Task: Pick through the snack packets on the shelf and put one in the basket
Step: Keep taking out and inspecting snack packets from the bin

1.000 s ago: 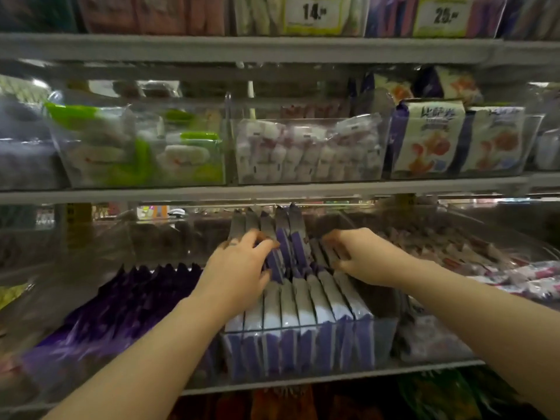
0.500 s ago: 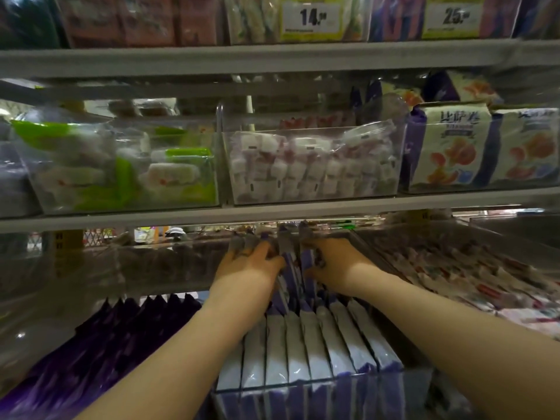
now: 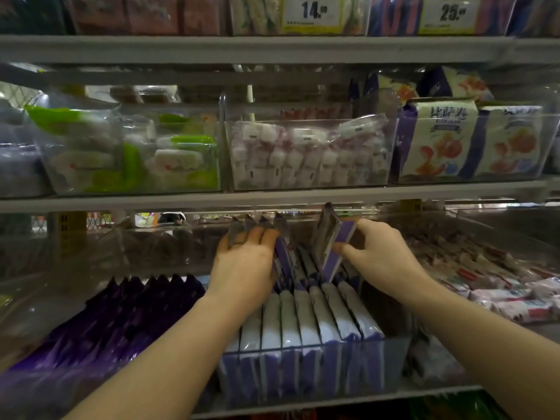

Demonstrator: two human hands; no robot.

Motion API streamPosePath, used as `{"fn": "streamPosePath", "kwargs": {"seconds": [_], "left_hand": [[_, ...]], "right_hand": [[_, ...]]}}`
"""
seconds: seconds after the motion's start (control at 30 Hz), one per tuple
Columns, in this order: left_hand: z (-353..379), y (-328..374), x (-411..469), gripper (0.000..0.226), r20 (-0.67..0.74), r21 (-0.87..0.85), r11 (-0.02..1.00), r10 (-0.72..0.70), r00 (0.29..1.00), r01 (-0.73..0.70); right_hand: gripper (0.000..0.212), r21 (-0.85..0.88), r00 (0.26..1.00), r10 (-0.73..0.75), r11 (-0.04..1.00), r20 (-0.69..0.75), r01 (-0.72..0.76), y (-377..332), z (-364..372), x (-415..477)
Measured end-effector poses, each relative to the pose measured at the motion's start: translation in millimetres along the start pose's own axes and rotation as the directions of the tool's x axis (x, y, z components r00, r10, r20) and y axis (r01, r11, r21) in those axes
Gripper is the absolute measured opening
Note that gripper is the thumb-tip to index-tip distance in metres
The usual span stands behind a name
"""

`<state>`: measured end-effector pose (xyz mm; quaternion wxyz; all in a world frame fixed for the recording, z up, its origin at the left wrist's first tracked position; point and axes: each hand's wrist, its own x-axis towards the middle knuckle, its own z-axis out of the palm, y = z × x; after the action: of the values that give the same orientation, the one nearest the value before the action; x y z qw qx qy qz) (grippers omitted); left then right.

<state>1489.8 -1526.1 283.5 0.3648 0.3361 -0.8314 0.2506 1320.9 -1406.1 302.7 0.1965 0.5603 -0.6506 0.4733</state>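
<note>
Head view. The lower shelf carries a clear bin in which white-and-purple packets stand on edge in a row running from front to back.

Left hand: reaches in over the row at the bin's left side. Its grip is flat, with the fingers close together against the rear packets, whose tops stand up just behind the fingertips. The thumb is hidden.

Right hand: its grip pinches one packet between the thumb in front and the fingers behind. This packet is tilted and stands higher than the rest, with its lower end still among the row, near the back of the bin.

Adjacent stock, same shelf: dark purple bags to the left of the bin, and loose pink-and-white sachets to the right.

Shelf above: three clear tubs holding green-and-white packs, small white sweets and cartons printed in orange.

Top edge: two yellow price tags, 14 and 25. The smaller print is unreadable.
</note>
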Motion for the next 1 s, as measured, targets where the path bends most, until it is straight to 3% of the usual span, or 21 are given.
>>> {"fn": "streamPosePath", "kwargs": {"seconds": [0.1, 0.17, 0.23, 0.33, 0.4, 0.47, 0.53, 0.6, 0.67, 0.77, 0.93, 1.0], "left_hand": [[-14, 10, -17, 0.035, -0.166, -0.307, 0.952, -0.049, 0.985, -0.004], [-21, 22, -29, 0.026, -0.169, -0.566, 0.824, -0.162, 0.972, 0.039], [-28, 35, -36, 0.029, -0.003, -0.775, 0.609, -0.273, 0.962, 0.17], [-35, 47, -47, 0.03, 0.315, -0.921, 0.14, -0.284, 0.906, 0.364], [-37, 49, -59, 0.026, 0.41, -0.912, -0.11, -0.256, 0.875, 0.395], [-38, 48, -74, 0.021, 0.42, -0.894, -0.27, -0.237, 0.876, 0.356], [-35, 43, -89, 0.026, 0.396, -0.899, -0.286, -0.208, 0.894, 0.332], [-29, 39, -105, 0.037, 0.377, -0.917, -0.192, -0.122, 0.918, 0.351], [-21, 39, -120, 0.047, 0.371, -0.919, -0.139, 0.012, 0.929, 0.369], [-9, 42, -135, 0.053, 0.373, -0.912, -0.137, 0.123, 0.92, 0.387], [5, 50, -145, 0.035, 0.382, -0.892, -0.239, 0.055, 0.923, 0.383], [8, 53, -148, 0.043, 0.407, -0.891, -0.231, -0.019, 0.913, 0.392]], "right_hand": [[0.007, 0.175, 0.998, -0.038, 0.983, -0.057, 0.047, -1, -11, -27], [0.015, 0.434, 0.999, -0.003, 0.901, -0.041, 0.02, -6, -12, -49], [0.024, 0.654, 0.999, 0.041, 0.756, -0.016, -0.02, -11, -7, -71], [0.032, 0.838, 0.993, 0.099, 0.536, 0.059, -0.103, -18, 5, -101], [0.04, 0.878, 0.984, 0.08, 0.446, 0.158, -0.177, -21, 10, -118], [0.043, 0.873, 0.97, 0.04, 0.428, 0.24, -0.234, -21, 12, -130], [0.044, 0.87, 0.959, 0.056, 0.411, 0.276, -0.274, -20, 10, -135], [0.048, 0.865, 0.947, 0.11, 0.385, 0.301, -0.32, -19, 9, -137], [0.052, 0.843, 0.938, 0.146, 0.412, 0.314, -0.346, -20, 12, -140], [0.041, 0.815, 0.94, 0.178, 0.469, 0.291, -0.341, -19, 19, -145], [0.024, 0.836, 0.933, 0.195, 0.416, 0.303, -0.358, -9, 33, -158], [0.02, 0.845, 0.933, 0.2, 0.399, 0.299, -0.356, -7, 37, -164]]}}
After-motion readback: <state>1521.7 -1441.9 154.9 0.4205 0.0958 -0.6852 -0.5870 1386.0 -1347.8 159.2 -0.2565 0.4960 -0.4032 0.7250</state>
